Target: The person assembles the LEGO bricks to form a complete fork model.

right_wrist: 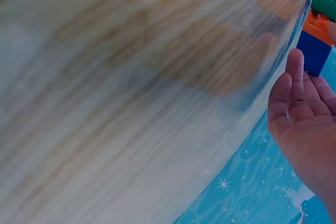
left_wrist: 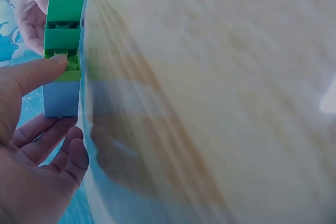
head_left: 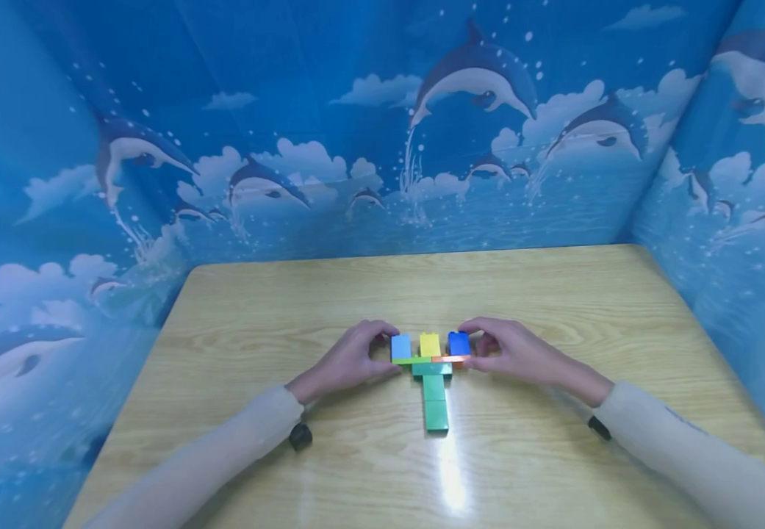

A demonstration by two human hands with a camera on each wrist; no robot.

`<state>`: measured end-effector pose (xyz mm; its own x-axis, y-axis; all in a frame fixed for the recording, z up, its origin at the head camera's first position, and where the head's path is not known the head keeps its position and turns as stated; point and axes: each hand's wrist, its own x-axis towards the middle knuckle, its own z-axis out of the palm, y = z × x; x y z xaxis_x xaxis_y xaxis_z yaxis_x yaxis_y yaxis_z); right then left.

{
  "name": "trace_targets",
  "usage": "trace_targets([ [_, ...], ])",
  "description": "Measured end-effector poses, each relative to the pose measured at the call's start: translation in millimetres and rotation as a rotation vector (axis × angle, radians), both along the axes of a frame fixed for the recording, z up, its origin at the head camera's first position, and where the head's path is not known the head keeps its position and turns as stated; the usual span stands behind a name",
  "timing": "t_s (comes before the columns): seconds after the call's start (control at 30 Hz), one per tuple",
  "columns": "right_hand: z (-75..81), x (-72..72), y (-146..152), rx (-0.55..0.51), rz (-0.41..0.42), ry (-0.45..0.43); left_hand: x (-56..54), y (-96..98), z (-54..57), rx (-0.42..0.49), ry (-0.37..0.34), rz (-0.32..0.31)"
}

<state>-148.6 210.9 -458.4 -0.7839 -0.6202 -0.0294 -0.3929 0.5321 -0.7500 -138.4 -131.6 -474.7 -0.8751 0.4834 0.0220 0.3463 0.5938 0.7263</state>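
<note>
A toy brick build lies on the table in the head view. Green bricks (head_left: 435,404) form its stem, with a lime brick (head_left: 411,361) and an orange brick (head_left: 451,359) across the top. Light blue (head_left: 400,346), yellow (head_left: 430,344) and dark blue (head_left: 458,343) bricks stand in a row above. My left hand (head_left: 358,355) pinches the left end, thumb on the lime brick and fingers at the light blue brick (left_wrist: 61,99). At the other end, my right hand (head_left: 513,350) pinches the dark blue brick (right_wrist: 314,53) and orange brick between thumb and fingers.
The build lies on a wood-grain table (head_left: 276,301) with rounded far corners. A blue dolphin-print curtain (head_left: 329,110) stands behind the table and along both sides. Dark straps with small black pieces sit at both wrists.
</note>
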Motion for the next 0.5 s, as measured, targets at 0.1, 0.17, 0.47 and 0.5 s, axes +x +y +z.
trace_targets([
  [0.1, -0.5, -1.0, -0.2, 0.007, 0.001, -0.013, -1.8, 1.2, -2.0, -0.011, -0.021, 0.004],
  [0.17, -1.6, -1.3, 0.1, 0.015, -0.001, -0.023, -3.0, 1.8, -3.3, -0.011, -0.035, 0.008],
  [0.47, -4.6, -3.0, 0.9, 0.038, -0.008, -0.05, -3.9, 3.8, -2.3, -0.024, -0.079, 0.007],
  [0.5, -4.3, -3.0, 0.9, 0.046, -0.006, -0.05, -3.7, 3.0, -1.4, -0.033, -0.077, 0.002],
])
